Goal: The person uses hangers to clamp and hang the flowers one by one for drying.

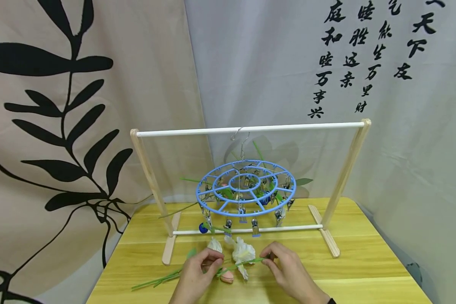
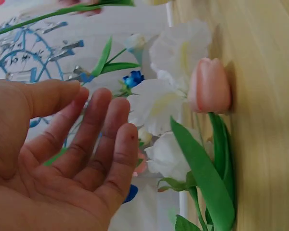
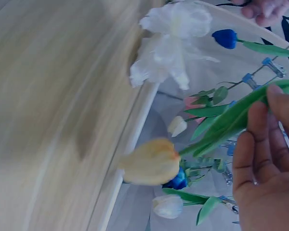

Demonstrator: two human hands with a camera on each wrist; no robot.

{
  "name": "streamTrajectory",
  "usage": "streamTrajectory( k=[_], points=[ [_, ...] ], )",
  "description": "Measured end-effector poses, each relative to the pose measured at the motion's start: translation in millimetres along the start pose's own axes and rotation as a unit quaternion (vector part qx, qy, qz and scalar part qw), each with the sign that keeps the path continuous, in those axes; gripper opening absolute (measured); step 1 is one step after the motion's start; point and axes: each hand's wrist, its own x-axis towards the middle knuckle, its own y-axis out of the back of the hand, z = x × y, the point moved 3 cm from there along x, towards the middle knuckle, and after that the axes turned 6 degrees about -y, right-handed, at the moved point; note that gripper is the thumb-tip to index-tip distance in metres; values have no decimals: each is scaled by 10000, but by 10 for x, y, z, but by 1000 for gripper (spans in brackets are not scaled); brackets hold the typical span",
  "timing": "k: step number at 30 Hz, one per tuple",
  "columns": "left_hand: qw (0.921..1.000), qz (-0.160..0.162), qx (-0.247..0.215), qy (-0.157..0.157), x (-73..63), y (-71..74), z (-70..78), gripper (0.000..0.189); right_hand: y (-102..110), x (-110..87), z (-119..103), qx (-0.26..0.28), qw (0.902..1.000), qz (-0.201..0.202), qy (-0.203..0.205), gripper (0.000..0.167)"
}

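Note:
A yellow tulip (image 3: pixel 151 161) with green leaves is pinched between the thumb and fingers of my right hand (image 1: pixel 290 270). Its green stem (image 1: pixel 240 266) runs from that hand toward my left hand (image 1: pixel 196 274). In the left wrist view the left hand's fingers are loosely bent and the thumb tip is close to the index finger, with nothing visible between them. On the table near the left hand lie a pink tulip (image 2: pixel 210 86), a white ruffled flower (image 1: pixel 244 251) and several green stems (image 1: pixel 157 280). The yellow bloom is not discernible in the head view.
A blue round clip hanger (image 1: pixel 245 188) hangs by a hook from a white rod (image 1: pixel 251 129) on a wooden-legged stand. Several flowers hang in its clips, among them a blue flower (image 1: pixel 203 228). A printed curtain (image 1: pixel 251 63) stands behind the wooden table (image 1: pixel 365 270).

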Motion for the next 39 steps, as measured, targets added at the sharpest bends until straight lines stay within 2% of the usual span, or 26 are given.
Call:
streamTrajectory(
  k=[4,10,12,15,20,24,29,32,39],
  points=[
    [9984,-204,309,-434,-1,-66,3,14,45,43,-79,289,9992,259,-13,40],
    [9927,-181,477,-1093,-4,-162,65,16,117,101,-196,619,9963,475,-352,40],
    [9917,-185,414,-1201,1,-201,90,16,128,114,-230,698,9954,514,-419,39],
    [9908,-185,412,-1273,16,-270,128,18,133,125,-279,1110,9912,492,-523,36],
    [9896,-128,532,-1331,42,-381,210,21,115,140,-340,1984,9775,370,-618,30],
    [9843,10,663,-1633,55,-463,279,24,84,152,-377,2382,9687,248,-661,28],
    [9716,297,902,-2168,75,-552,359,22,29,154,-413,2676,9606,97,-746,27],
    [9650,428,1030,-2374,85,-586,398,19,2,154,-428,2772,9580,75,-735,28],
    [9674,363,993,-2302,84,-593,422,10,-14,125,-452,2786,9564,59,-872,26]
  ],
)
